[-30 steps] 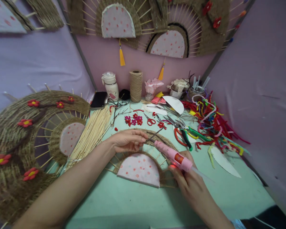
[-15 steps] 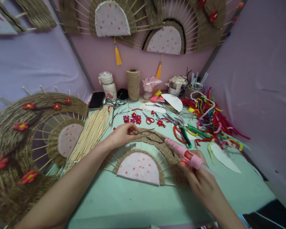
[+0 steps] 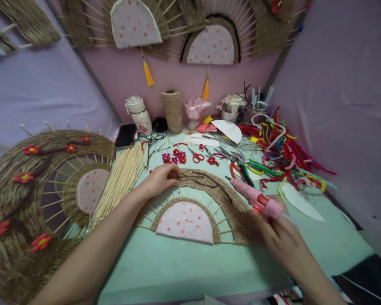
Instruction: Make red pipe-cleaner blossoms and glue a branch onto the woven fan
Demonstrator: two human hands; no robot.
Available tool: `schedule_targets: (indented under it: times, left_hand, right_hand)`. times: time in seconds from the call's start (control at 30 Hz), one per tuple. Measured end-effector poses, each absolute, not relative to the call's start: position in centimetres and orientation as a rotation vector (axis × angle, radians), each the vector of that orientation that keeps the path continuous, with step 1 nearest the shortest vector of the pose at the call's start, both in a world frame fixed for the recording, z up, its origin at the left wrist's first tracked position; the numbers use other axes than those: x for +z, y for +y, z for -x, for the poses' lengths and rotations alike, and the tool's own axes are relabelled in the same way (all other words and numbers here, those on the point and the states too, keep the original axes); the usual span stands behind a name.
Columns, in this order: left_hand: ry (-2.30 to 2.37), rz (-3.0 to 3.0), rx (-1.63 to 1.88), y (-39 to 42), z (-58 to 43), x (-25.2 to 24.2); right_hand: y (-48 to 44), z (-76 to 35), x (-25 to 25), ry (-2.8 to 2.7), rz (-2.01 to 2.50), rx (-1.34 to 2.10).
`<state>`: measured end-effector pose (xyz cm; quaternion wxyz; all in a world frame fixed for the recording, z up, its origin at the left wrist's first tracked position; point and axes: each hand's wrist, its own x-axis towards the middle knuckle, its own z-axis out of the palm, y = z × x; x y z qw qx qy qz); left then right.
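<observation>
A twine-woven fan [image 3: 238, 212] lies on the table, with a pink dotted half-disc [image 3: 186, 222] at its centre and thin dark twigs [image 3: 206, 182] along its band. My left hand [image 3: 161, 180] is at the band's upper left, thumb and fingers closed around the end of a twig, mostly hidden by the fingers. My right hand [image 3: 274, 222] grips a pink hot glue gun [image 3: 257, 198] with a small red light. Its dark nozzle points up and left, just above the band's right part, apart from the twigs.
A larger flowered fan [image 3: 6, 186] and bamboo sticks [image 3: 120, 182] lie left. Behind are red flowers [image 3: 178, 157], scissors [image 3: 197, 157], pliers [image 3: 246, 173], a twine spool [image 3: 172, 111] and a bottle [image 3: 139, 116]. Pipe cleaners [image 3: 288, 148] heap at the right.
My right hand and the glue gun have moved right, away from the twigs. The twig that stuck up by my left fingers now lies along the band. The camera view has shifted slightly.
</observation>
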<state>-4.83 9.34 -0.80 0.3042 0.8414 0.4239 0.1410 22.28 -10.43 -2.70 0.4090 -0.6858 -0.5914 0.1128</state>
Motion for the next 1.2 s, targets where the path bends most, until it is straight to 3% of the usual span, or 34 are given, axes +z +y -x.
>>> schedule_targets:
  times: [0.77,1.2]
  left_hand:
    - [1.08,-2.295,0.309,9.6,4.7,-1.6]
    - [0.913,-2.615,0.389,9.5,4.7,-2.1]
  right_hand:
    - [-10.5,-22.5,-3.0,-1.446,1.788,0.323]
    - [-10.5,-22.7,-3.3,-1.474,1.777,0.292]
